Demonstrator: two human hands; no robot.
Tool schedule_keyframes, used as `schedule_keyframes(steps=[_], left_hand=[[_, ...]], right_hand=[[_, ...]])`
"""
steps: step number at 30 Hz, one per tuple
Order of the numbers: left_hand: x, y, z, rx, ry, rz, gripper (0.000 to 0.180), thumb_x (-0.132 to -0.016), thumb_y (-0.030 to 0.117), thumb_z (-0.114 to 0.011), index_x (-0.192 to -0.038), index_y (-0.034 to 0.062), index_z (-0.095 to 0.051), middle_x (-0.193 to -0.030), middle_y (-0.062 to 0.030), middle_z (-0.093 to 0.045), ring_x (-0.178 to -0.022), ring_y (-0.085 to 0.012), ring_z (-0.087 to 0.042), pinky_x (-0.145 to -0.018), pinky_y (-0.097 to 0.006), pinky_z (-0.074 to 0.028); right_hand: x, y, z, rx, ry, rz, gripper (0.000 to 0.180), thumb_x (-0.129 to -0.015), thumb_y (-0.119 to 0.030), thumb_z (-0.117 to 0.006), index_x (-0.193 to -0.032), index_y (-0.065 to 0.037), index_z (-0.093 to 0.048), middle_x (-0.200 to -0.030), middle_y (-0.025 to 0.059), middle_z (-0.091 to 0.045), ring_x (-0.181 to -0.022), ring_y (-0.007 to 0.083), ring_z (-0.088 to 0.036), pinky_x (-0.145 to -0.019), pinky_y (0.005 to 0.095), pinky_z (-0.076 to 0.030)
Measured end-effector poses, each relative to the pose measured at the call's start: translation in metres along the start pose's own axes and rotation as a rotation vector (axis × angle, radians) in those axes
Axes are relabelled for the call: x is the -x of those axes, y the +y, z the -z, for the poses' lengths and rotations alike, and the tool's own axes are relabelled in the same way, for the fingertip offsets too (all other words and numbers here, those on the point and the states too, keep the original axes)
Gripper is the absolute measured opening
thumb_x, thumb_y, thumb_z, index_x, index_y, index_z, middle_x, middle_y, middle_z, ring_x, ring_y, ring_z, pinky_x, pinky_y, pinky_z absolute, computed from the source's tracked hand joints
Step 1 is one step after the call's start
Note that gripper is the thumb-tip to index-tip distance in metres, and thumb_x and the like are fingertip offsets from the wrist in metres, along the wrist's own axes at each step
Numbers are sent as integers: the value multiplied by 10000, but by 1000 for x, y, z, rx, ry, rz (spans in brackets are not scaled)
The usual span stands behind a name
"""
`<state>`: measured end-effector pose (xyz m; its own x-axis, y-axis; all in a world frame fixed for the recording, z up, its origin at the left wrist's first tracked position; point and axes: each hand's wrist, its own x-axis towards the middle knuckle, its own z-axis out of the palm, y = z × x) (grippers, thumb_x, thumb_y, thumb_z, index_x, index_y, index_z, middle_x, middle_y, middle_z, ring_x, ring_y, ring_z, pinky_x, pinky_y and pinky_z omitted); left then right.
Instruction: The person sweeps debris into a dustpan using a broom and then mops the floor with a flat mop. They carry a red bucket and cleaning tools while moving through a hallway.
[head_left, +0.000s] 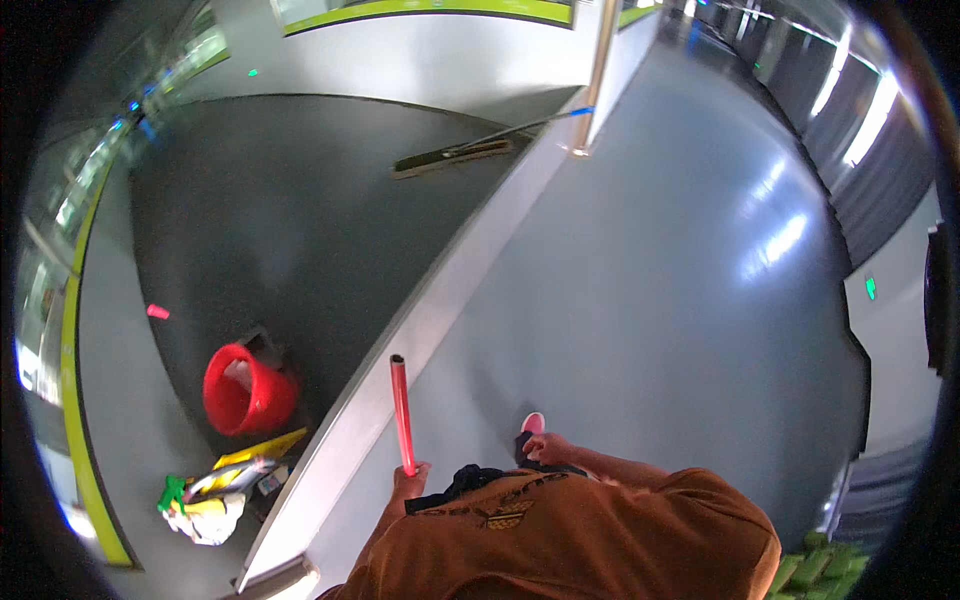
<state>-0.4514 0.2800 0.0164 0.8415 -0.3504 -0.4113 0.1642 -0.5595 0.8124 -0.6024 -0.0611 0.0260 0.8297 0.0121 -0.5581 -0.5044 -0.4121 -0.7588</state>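
Left hand (408,478) around red pole (401,412), open floor (650,290) ahead, wall edge (440,300) alongside.

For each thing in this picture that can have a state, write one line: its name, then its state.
Red pole: upright, gripped at its lower end by the left hand.
Right hand: held in front of the body; whether it holds anything cannot be told.
Red bucket: tipped, its mouth facing the camera.
Long-handled broom: lying on the dark floor, untouched.
Yellow floor sign: lying flat beside the bucket.
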Motion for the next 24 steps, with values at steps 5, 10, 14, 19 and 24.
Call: schedule_keyframes(steps=[5, 10, 14, 19, 24], left_hand=[[-119, 42, -89, 267, -352, 91, 182, -826, 203, -582, -825, 56, -690, -553, 15, -547, -525, -76, -485, -473, -268, -388], [-177, 175, -133, -78, -83, -260, 180, -838, 196, -564, -829, 55, -675, -497, 14, -499, -424, -87, -468, -400, -259, -366], [-229, 282, -171, 97, -150, -7, 166, -839, 200, -564, -842, 64, -658, -498, 4, -493, -387, -97, -441, -380, -260, -351], [-292, 338, -221, 46, -223, -85, 152, -810, 182, -553, -832, 76, -659, -498, 3, -483, -423, -97, -459, -405, -277, -372], [-383, 380, -278, -75, -275, -239, 157, -797, 183, -558, -850, 84, -667, -496, 15, -474, -441, -83, -452, -419, -277, -366]], right_hand=[[20, 16, 96, 43, 62, 4, 283, -776, -221, -610, -1029, -93, -618, -951, 97, -642, -880, 209, -605, -774, 338, -475], [15, 39, 194, -40, 149, -33, 309, -801, -269, -604, -1062, -104, -597, -959, 101, -642, -870, 215, -604, -770, 341, -478], [-19, 19, 284, -188, 181, 5, 280, -796, -210, -609, -1060, -120, -589, -958, 80, -628, -884, 214, -586, -773, 347, -470], [-59, 0, 346, -245, 232, 178, 240, -815, -187, -620, -1041, -108, -595, -936, 50, -637, -868, 170, -587, -790, 324, -468], [-85, 11, 425, -347, 274, 109, 233, -821, -155, -596, -1049, -107, -599, -948, 51, -633, -841, 166, -591, -781, 305, -469]])
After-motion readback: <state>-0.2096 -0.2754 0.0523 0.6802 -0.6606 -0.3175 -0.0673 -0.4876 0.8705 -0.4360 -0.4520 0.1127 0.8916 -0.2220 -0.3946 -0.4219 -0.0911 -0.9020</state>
